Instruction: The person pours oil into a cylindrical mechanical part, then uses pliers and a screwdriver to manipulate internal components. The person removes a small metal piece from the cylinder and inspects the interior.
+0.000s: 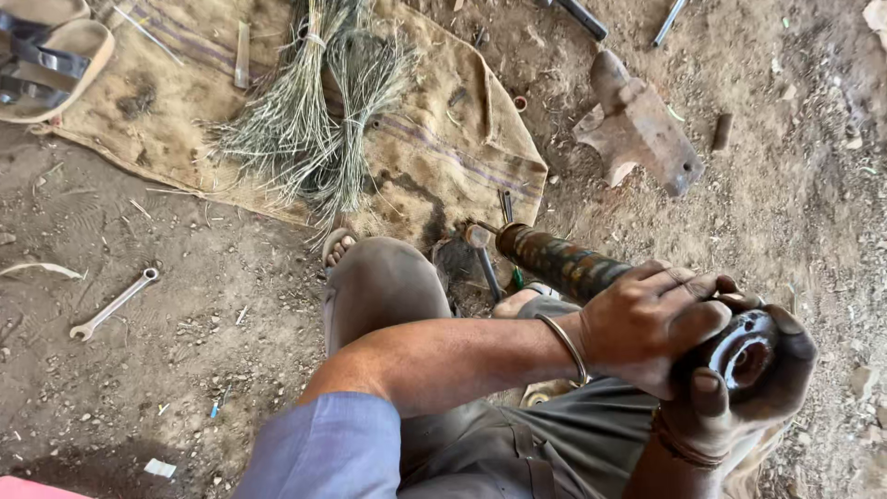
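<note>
A rusty, grimy metal shaft (561, 262) slants from the ground near my feet up to my hands; its near end is a dark round flange with a hole (747, 356). My left hand (651, 323), with a metal bangle on its wrist, wraps over the shaft just behind the flange. From below, my right hand (739, 402) cups the flange, thumb on its face. I squat on bare dirt, my knee (388, 282) in grey trousers just left of the shaft.
A spanner (115, 304) lies on the dirt at left. A burlap sack (443, 139) with bundled grass stalks (314, 120) is spread ahead. A rusty metal block (637, 125) sits beyond the shaft. Sandals (46, 55) rest top left; rods lie at top.
</note>
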